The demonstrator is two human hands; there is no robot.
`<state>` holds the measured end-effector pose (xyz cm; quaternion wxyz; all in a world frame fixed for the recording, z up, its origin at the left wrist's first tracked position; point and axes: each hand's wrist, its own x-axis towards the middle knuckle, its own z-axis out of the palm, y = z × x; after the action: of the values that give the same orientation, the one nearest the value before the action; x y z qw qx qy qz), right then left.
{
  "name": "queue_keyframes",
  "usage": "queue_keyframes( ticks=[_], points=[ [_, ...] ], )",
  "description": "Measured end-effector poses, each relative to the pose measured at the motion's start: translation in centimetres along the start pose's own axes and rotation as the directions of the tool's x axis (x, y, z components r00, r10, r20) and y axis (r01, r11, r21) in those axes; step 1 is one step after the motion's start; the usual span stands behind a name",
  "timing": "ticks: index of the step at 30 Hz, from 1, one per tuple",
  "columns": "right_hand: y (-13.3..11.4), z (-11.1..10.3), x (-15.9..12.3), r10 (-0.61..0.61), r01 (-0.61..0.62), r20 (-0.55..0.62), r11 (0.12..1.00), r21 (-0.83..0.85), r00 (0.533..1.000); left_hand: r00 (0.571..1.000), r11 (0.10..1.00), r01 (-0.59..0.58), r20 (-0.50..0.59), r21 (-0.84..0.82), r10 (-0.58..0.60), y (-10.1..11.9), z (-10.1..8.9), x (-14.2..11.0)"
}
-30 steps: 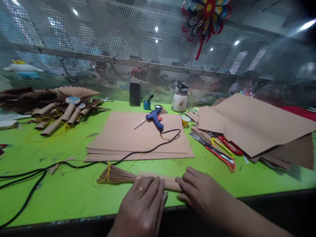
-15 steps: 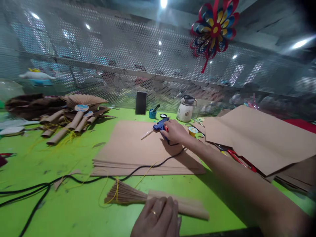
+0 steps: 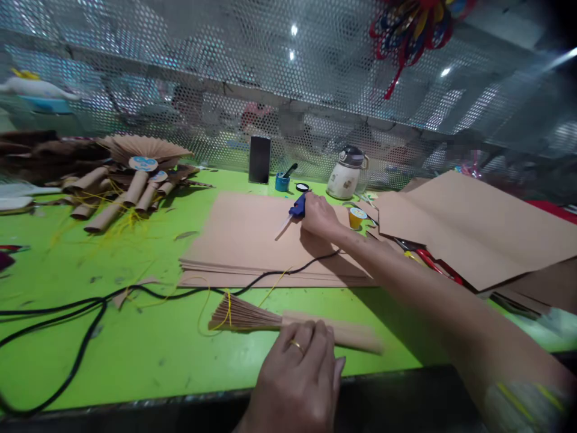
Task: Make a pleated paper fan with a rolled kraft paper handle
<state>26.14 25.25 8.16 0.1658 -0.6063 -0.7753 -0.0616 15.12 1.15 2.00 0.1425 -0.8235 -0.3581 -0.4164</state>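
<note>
My left hand (image 3: 300, 367), with a gold ring, lies closed over the handle of a folded brown paper fan (image 3: 247, 316) at the table's front. The fan's pleats point left, and a yellow thread loops around them. Farther back, my right hand (image 3: 321, 218) grips a blue glue gun (image 3: 298, 206) above a stack of brown paper (image 3: 238, 240). A whitish glue stick (image 3: 283, 228) juts from the gun toward the lower left. My fingers hide most of the gun's handle. A black cord (image 3: 270, 273) runs left across the paper.
Finished paper fans (image 3: 143, 163) with rolled handles are heaped at the left. Behind the stack stand a dark phone-like slab (image 3: 259, 159), a blue jar (image 3: 282, 182) and a white flask (image 3: 345, 174). Red-handled scissors (image 3: 435, 264) lie partly under large brown sheets (image 3: 473, 228) at right.
The camera has tipped downward, so the table's front edge shows. My right hand now covers more of the glue gun, which is turned slightly. My left hand stays on the fan.
</note>
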Motion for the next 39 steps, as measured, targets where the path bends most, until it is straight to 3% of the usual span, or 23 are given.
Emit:
queue_keyframes(
  ticks=[4, 7, 9, 10, 12, 14, 17, 20, 26, 31, 35, 39],
  points=[
    [0.8, -0.8, 0.1, 0.016, -0.012, -0.058, 0.997, 0.075, 0.998, 1.000, 1.000, 0.006, 0.030, 0.000, -0.006, 0.1, -0.1, -0.1],
    [2.4, -3.6, -0.3, 0.060, -0.031, -0.102, 0.963, 0.266, 0.993, 1.000, 1.000, -0.009, 0.018, 0.012, 0.009, 0.1, -0.1, -0.1],
    [4.0, -6.1, -1.4, 0.024, 0.006, -0.081, 0.936, 0.351, 0.996, 1.000, 1.000, -0.022, 0.009, 0.017, 0.021, 0.1, -0.1, -0.1],
    [4.7, -7.3, -2.3, -0.024, 0.038, -0.040, 0.915, 0.402, 0.999, 1.000, 1.000, -0.023, 0.010, 0.015, 0.023, 0.1, -0.1, -0.1],
    [6.2, -9.3, -4.6, -0.244, 0.130, 0.087, 0.744, 0.656, 0.966, 1.000, 1.000, -0.024, 0.013, 0.012, 0.024, 0.1, -0.1, -0.2],
    [7.4, -10.3, -7.1, -0.326, 0.072, 0.198, 0.658, 0.749, 0.924, 0.999, 1.000, -0.028, 0.022, 0.009, 0.028, 0.1, -0.1, -0.1],
    [8.6, -10.1, -10.4, -0.347, -0.048, 0.347, 0.644, 0.763, 0.871, 0.999, 0.999, -0.040, 0.019, 0.014, 0.039, 0.0, -0.1, -0.1],
    [9.4, -9.1, -12.3, -0.326, -0.102, 0.403, 0.657, 0.747, 0.855, 0.998, 0.998, -0.054, 0.016, 0.042, 0.053, -0.2, -0.1, 0.0],
    [9.6, -8.1, -13.3, -0.325, -0.071, 0.396, 0.690, 0.720, 0.859, 0.998, 0.995, -0.044, 0.039, 0.093, 0.040, 0.0, -0.1, 0.1],
    [9.0, -8.5, -13.9, -0.316, -0.092, 0.361, 0.627, 0.773, 0.877, 0.995, 0.995, -0.039, 0.092, 0.097, 0.030, 0.0, -0.2, 0.1],
    [8.3, -8.3, -14.1, -0.374, -0.128, 0.396, 0.571, 0.811, 0.839, 0.995, 0.993, -0.062, 0.082, 0.100, 0.054, 0.0, -0.3, 0.1],
    [6.9, -7.8, -13.9, -0.464, -0.074, 0.387, 0.560, 0.825, 0.797, 0.993, 0.990, -0.073, 0.096, 0.124, 0.061, 0.0, -0.3, 0.0]
  ],
)
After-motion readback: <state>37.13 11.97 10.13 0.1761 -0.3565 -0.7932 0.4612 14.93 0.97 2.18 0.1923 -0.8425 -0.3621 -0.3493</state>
